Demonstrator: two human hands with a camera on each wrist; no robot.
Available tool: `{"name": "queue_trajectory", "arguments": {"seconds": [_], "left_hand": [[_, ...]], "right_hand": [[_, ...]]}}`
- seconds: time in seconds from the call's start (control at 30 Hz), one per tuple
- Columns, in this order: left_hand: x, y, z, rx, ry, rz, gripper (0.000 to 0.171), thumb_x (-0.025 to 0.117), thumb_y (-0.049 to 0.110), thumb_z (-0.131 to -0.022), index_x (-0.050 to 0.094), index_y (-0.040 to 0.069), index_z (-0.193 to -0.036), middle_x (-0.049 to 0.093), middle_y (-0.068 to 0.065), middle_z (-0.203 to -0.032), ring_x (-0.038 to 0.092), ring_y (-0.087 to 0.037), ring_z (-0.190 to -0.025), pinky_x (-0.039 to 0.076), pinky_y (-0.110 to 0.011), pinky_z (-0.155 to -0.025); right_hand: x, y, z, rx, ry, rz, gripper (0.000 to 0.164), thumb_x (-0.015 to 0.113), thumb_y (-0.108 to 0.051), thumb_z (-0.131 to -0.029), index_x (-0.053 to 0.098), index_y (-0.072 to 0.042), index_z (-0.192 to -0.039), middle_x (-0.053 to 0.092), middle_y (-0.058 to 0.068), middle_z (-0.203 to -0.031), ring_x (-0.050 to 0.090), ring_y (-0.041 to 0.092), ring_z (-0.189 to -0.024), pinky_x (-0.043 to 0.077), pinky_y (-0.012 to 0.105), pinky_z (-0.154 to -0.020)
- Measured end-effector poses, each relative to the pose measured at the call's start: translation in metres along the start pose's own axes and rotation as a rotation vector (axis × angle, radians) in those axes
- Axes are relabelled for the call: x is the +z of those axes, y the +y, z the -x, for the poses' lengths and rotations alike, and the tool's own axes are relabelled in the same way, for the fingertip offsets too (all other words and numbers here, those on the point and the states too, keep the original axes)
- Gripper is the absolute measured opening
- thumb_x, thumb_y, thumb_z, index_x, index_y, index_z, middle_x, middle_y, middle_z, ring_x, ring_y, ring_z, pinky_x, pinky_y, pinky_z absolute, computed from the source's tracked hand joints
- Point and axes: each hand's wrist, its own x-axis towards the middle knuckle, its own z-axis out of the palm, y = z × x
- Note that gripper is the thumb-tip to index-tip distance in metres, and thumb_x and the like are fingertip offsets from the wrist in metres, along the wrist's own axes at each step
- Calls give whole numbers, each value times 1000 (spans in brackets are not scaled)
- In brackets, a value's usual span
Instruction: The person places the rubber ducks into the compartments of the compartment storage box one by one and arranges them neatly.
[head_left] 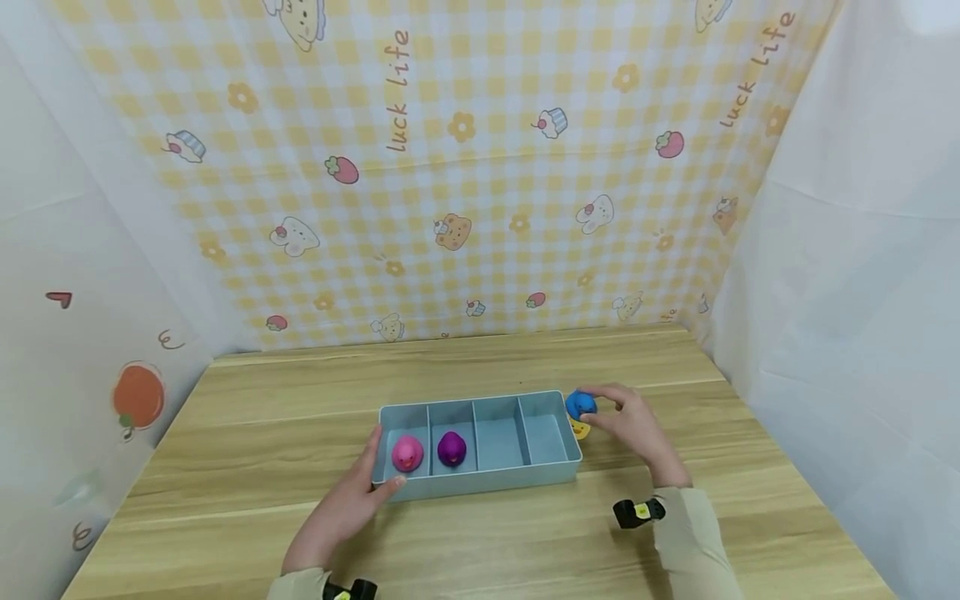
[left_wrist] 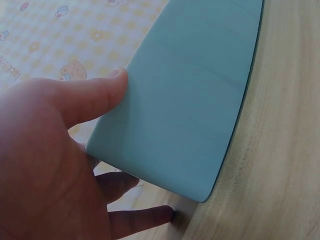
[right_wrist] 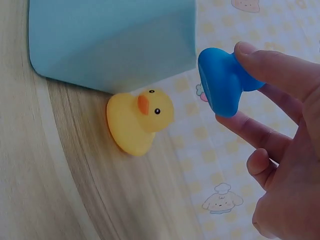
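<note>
A pale blue box (head_left: pixel 504 481) with several compartments in a row lies on the table. A pink rubber duck (head_left: pixel 407 454) sits in its leftmost compartment and a purple duck (head_left: pixel 452 449) in the one beside it. My left hand (head_left: pixel 352 498) holds the box's left end, thumb over the near rim and fingers along the end wall. Just off the right end, my right hand (head_left: pixel 628 422) pinches a blue duck (right_wrist: pixel 222 80) between thumb and fingers, raised above the table. Below it, a yellow duck (right_wrist: pixel 134 120) stands on the table close against the box's end wall.
The wooden table (head_left: pixel 480 550) runs back to a yellow checked cloth (head_left: pixel 480 192). White cloths hang on the left and right sides. The box's two right compartments hold no ducks.
</note>
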Motion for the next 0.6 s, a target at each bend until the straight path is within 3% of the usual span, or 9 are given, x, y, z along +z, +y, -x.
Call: {"name": "queue_trajectory", "arguments": {"seconds": [0.33, 0.6], "left_hand": [[1, -1, 0, -10, 4, -3, 86, 53, 44, -96, -1, 14, -155, 15, -25, -156, 22, -47, -140, 23, -62, -111], [1, 0, 0, -16, 7, -7, 85, 54, 42, -96, -1, 13, -155, 15, -26, -156, 22, -47, -139, 23, -62, -111]], "right_hand": [[7, -22, -3, -78, -8, 57, 38, 77, -20, -81, 68, -14, -117, 65, 11, -121, 52, 34, -117, 39, 59, -95], [15, -29, -3, -142, -30, 75, 38, 79, -17, -78, 70, -15, -115, 67, 8, -117, 50, 28, -107, 40, 40, -80]]}}
